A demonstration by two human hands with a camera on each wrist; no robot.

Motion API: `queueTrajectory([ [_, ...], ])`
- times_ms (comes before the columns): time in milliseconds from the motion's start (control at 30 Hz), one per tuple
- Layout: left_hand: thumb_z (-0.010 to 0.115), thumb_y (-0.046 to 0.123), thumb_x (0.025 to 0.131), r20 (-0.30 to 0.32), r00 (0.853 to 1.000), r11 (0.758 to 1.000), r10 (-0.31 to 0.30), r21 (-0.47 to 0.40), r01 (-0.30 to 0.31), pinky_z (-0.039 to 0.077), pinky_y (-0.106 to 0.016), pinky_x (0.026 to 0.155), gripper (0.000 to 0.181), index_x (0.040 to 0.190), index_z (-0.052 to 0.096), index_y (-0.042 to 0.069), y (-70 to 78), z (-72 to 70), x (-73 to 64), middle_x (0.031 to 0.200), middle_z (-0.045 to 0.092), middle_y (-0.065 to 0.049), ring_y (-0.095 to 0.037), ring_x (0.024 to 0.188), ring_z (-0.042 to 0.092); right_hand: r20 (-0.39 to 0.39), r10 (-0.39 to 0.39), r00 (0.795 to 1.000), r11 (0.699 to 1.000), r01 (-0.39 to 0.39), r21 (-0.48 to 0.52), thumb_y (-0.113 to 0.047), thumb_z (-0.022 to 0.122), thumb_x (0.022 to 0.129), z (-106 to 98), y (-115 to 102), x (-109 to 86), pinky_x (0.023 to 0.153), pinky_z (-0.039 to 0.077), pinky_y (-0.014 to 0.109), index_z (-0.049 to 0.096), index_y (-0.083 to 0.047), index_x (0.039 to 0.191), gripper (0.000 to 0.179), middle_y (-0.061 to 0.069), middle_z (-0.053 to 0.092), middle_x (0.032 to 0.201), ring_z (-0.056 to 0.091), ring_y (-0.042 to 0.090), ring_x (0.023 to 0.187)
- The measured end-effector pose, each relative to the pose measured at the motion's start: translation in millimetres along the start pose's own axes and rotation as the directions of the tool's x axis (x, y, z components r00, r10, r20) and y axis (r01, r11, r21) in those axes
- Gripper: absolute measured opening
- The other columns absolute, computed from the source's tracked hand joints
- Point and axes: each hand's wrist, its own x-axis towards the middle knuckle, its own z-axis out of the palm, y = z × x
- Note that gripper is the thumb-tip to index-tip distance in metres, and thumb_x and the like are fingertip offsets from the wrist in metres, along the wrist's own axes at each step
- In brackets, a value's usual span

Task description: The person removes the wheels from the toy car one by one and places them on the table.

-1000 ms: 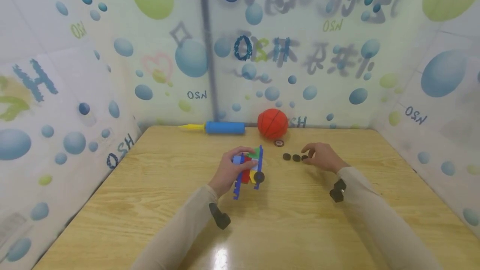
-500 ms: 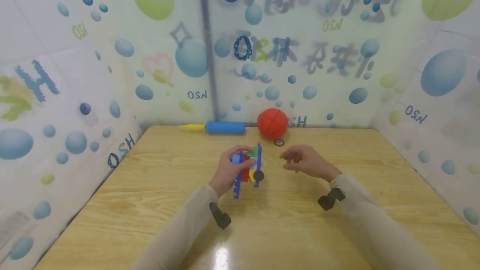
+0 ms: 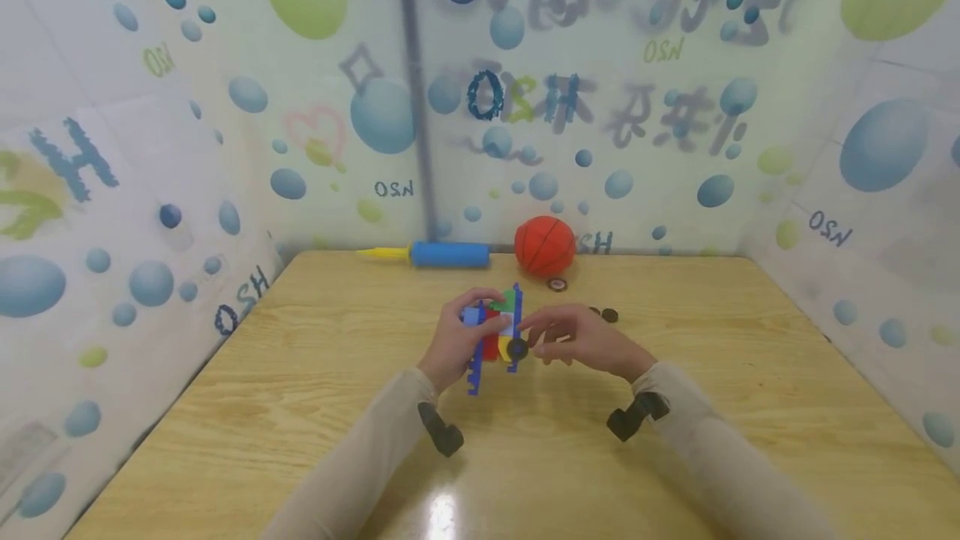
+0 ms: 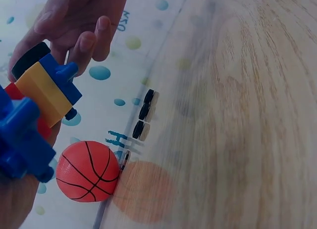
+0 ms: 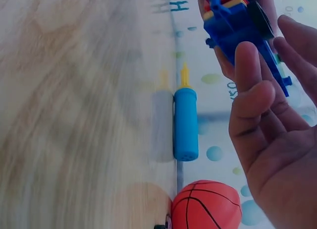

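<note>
My left hand [image 3: 450, 344] grips a toy built of blue, red, yellow, green and white blocks [image 3: 491, 347], thumb across its near face. A black wheel [image 3: 517, 348] sits on the toy's right side, beside the yellow block [image 4: 44, 92]. My right hand [image 3: 588, 342] is just right of that wheel, fingers loosely bent and apart, with nothing seen between them. In the right wrist view its fingertips overlap the toy's blue plate [image 5: 230, 28]. Several loose black wheels [image 4: 144, 111] stand in a row on the table, partly hidden behind my right hand in the head view.
At the table's back edge lie a blue pump [image 3: 450, 254] with a yellow nozzle and a small red basketball [image 3: 545, 247]. A small dark-rimmed disc [image 3: 557, 284] lies in front of the ball. Printed walls enclose the wooden table [image 3: 540, 465] at the back and sides.
My right hand has left the row of loose wheels and moved left and nearer, up to the toy's side wheel. My left hand and the toy have barely moved.
</note>
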Motion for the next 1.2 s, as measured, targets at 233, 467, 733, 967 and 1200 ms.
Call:
queueTrajectory([
  [233,0.073,0.019,0.091,0.005,1.000,1.000,-0.005,-0.002,0.005,0.056,-0.038,0.090,0.028,0.118,0.065,0.021,0.7,-0.9,-0.5,0.130,0.058,-0.002,-0.028,0.120,0.057,0.019,-0.021,1.000,1.000,0.021,0.003,-0.017,0.069,0.094,11,2,5.1,0.060,0.053,0.030,0.065,-0.011,0.129,0.036,0.009,0.073,0.107,0.071,0.029,0.084],
  [467,0.073,0.017,0.091,0.015,1.000,1.000,0.014,-0.017,-0.014,0.056,-0.038,0.090,0.028,0.118,0.065,0.018,-1.9,-1.5,2.0,0.129,0.059,-0.002,-0.027,0.120,0.057,0.031,-0.042,0.999,0.999,0.042,-0.002,-0.018,0.070,0.094,14,0,8.3,0.063,0.056,0.035,0.067,-0.014,0.127,0.034,0.007,0.073,0.115,0.070,0.040,0.092],
  [733,0.074,0.017,0.090,0.019,1.000,0.999,0.021,-0.029,-0.020,0.056,-0.038,0.092,0.027,0.116,0.066,0.018,-3.6,-0.6,4.3,0.126,0.061,-0.002,-0.026,0.122,0.056,0.040,-0.068,0.997,0.997,0.066,0.035,-0.012,0.071,0.092,22,2,11.8,0.066,0.058,0.041,0.067,-0.010,0.125,0.034,0.014,0.071,0.114,0.066,0.038,0.081],
  [967,0.073,0.014,0.090,0.010,1.000,0.999,0.004,-0.042,-0.004,0.058,-0.034,0.086,0.027,0.116,0.066,0.017,-7.9,0.1,2.6,0.124,0.061,-0.002,-0.024,0.116,0.059,0.035,-0.104,0.994,0.994,0.104,0.025,-0.011,0.069,0.093,28,3,12.9,0.059,0.055,0.035,0.067,-0.008,0.121,0.028,0.014,0.070,0.096,0.060,0.014,0.066],
  [1200,0.073,0.015,0.090,0.012,1.000,0.999,0.001,-0.050,-0.001,0.056,-0.033,0.085,0.028,0.116,0.066,0.017,-8.0,-0.8,4.7,0.125,0.060,-0.003,-0.025,0.115,0.059,0.007,-0.105,0.994,0.994,0.105,0.000,-0.014,0.066,0.096,30,3,15.7,0.059,0.055,0.031,0.067,-0.009,0.116,0.021,0.015,0.067,0.086,0.059,0.013,0.066],
])
